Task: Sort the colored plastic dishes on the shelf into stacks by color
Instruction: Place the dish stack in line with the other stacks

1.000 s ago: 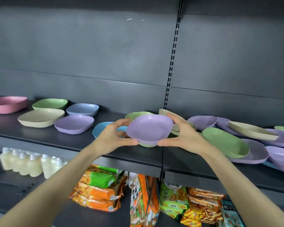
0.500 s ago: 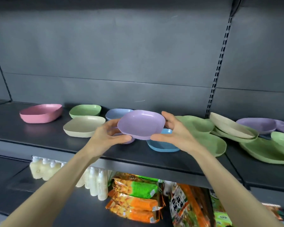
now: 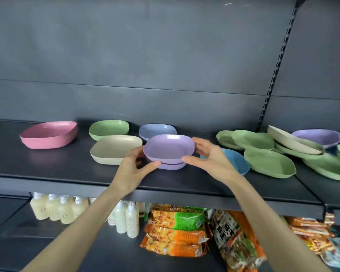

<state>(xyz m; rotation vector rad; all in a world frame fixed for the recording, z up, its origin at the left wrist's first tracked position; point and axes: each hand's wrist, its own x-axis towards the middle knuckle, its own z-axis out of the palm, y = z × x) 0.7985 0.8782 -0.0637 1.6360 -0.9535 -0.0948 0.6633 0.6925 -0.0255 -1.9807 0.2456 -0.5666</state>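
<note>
A purple dish (image 3: 168, 147) sits nested on top of another purple dish (image 3: 172, 166) at the front middle of the dark shelf (image 3: 67, 169). My left hand (image 3: 134, 166) holds its left rim between thumb and fingers. On its right rim my right hand (image 3: 209, 157) holds it the same way. Behind stand a blue-grey dish (image 3: 157, 130), a green dish (image 3: 108, 129), a beige stack (image 3: 114, 151) and a pink stack (image 3: 48, 134). A bright blue dish (image 3: 236, 160) lies right of my right hand.
A loose pile of green dishes (image 3: 269, 163), beige dishes (image 3: 291, 140) and purple dishes (image 3: 316, 137) covers the shelf's right part. Below the shelf stand pale bottles (image 3: 59, 209) and orange snack packs (image 3: 175, 232). A slotted upright (image 3: 277, 67) runs up the back wall.
Both hands carried the purple dish leftward from the mixed pile and lowered it onto the purple dish on the shelf. The camera view swung left with them.
</note>
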